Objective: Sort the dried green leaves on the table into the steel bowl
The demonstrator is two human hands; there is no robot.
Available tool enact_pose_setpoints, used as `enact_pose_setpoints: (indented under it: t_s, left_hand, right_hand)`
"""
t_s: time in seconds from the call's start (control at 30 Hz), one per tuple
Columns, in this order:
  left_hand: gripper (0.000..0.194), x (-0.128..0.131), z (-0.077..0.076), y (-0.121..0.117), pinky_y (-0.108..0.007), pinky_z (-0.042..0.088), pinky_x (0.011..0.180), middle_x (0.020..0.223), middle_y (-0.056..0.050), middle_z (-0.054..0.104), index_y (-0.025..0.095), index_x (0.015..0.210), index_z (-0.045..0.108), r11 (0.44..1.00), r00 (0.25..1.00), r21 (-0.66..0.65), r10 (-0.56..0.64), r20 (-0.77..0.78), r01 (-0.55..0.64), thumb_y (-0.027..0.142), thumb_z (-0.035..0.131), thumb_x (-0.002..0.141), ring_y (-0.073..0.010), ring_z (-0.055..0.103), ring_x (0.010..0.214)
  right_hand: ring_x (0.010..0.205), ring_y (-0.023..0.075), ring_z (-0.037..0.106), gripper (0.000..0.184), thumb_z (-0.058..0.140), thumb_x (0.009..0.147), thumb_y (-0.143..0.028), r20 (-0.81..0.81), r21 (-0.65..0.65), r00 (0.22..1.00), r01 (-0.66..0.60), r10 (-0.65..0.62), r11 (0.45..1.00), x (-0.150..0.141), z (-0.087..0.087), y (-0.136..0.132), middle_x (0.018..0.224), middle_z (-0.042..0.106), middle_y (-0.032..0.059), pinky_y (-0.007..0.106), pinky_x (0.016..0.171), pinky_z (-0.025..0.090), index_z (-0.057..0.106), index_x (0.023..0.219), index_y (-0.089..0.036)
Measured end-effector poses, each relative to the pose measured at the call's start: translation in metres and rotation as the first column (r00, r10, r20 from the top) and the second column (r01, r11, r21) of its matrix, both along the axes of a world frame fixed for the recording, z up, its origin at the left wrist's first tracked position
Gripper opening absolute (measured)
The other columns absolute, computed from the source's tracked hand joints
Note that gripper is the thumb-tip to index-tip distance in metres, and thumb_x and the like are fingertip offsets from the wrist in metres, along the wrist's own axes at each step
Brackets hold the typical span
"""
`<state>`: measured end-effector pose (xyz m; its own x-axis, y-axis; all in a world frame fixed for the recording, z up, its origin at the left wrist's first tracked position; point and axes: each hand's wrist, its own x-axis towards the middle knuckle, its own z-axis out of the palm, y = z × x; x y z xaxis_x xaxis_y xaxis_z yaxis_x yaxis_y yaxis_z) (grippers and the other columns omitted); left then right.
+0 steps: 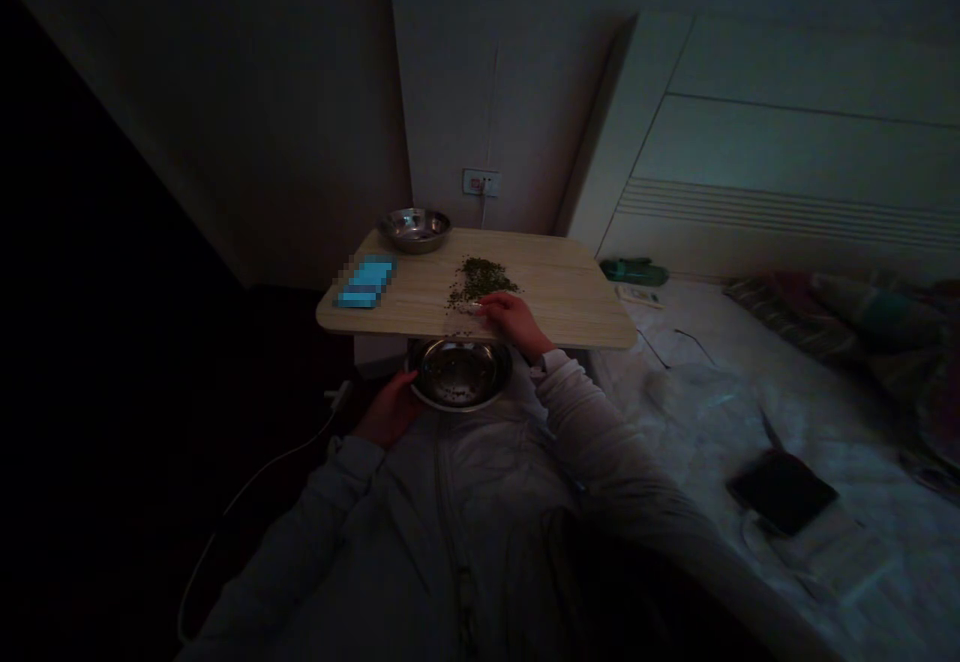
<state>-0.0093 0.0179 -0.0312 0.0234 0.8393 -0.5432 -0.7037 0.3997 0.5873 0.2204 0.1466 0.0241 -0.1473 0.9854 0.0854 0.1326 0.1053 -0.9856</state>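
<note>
My left hand (390,408) grips the rim of a steel bowl (459,372) held just below the front edge of a small wooden table (570,292). A few dark bits lie inside the bowl. My right hand (512,321) rests on the table near its front edge, fingers curled and pointing left, touching the near side of a pile of small dark green bits (480,280). In the dim light I cannot make out whether anything is between those fingers.
A second steel bowl (415,228) stands at the table's back left. A blurred blue object (365,282) lies on the left side. A bed (750,412) with a dark flat object (781,489) is on the right. A white cable (255,472) trails at left.
</note>
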Motion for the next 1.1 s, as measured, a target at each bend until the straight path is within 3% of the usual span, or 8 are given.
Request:
enact_pose_setpoints:
  t_s: [0.23, 0.47, 0.73, 0.93, 1.1]
  left_hand:
    - [0.018, 0.004, 0.008, -0.002, -0.032, 0.066, 0.083, 0.089, -0.008, 0.086, 0.017, 0.091, 0.079, 0.999, 1.000, -0.022, 0.022, -0.020, -0.023, 0.007, 0.064, 0.095, -0.0232, 0.083, 0.088]
    - [0.018, 0.006, 0.011, -0.003, -0.030, 0.065, 0.070, 0.077, -0.004, 0.082, 0.018, 0.088, 0.075, 0.998, 0.999, -0.037, 0.040, -0.033, -0.041, 0.006, 0.063, 0.094, -0.0195, 0.079, 0.071]
    - [0.019, 0.009, 0.017, -0.005, -0.027, 0.064, 0.068, 0.078, -0.004, 0.083, 0.019, 0.087, 0.073, 0.999, 1.000, -0.031, 0.027, -0.016, -0.027, 0.005, 0.063, 0.095, -0.0180, 0.079, 0.069]
    - [0.017, 0.006, 0.010, -0.003, -0.029, 0.065, 0.072, 0.080, -0.005, 0.083, 0.016, 0.087, 0.075, 0.999, 1.000, -0.026, 0.018, -0.023, -0.019, 0.007, 0.063, 0.095, -0.0182, 0.078, 0.071]
    - [0.014, 0.002, 0.002, -0.001, -0.031, 0.065, 0.078, 0.083, -0.006, 0.084, 0.016, 0.090, 0.077, 1.000, 1.000, -0.010, 0.009, -0.021, -0.010, 0.008, 0.066, 0.093, -0.0208, 0.080, 0.079]
  right_hand:
    - [0.073, 0.0181, 0.072, 0.012, 0.076, 0.079, -0.027, 0.013, -0.017, 1.000, -0.012, 0.012, 1.000, 0.001, 0.002, 0.000, 0.080, 0.081, 0.0017, 0.033, 0.079, 0.062, 0.079, 0.089, -0.022]
    - [0.073, 0.0179, 0.072, 0.014, 0.075, 0.079, -0.027, 0.019, -0.032, 1.000, 0.003, -0.002, 0.999, 0.001, 0.002, 0.001, 0.087, 0.082, 0.0022, 0.035, 0.083, 0.061, 0.079, 0.092, -0.022]
    - [0.073, 0.0173, 0.072, 0.015, 0.083, 0.080, -0.030, -0.020, -0.003, 1.000, -0.015, 0.015, 1.000, 0.000, -0.002, 0.004, 0.086, 0.081, 0.0023, 0.036, 0.085, 0.061, 0.075, 0.090, -0.022]
    - [0.070, 0.0146, 0.070, 0.015, 0.083, 0.079, -0.029, -0.043, -0.027, 0.999, -0.033, 0.032, 0.999, -0.001, -0.001, 0.003, 0.082, 0.081, -0.0004, 0.030, 0.076, 0.059, 0.076, 0.090, -0.023]
    - [0.076, 0.0175, 0.073, 0.011, 0.081, 0.079, -0.023, -0.016, -0.070, 1.000, -0.019, 0.018, 0.997, -0.002, 0.005, -0.001, 0.088, 0.083, 0.0023, 0.034, 0.083, 0.061, 0.078, 0.089, -0.021]
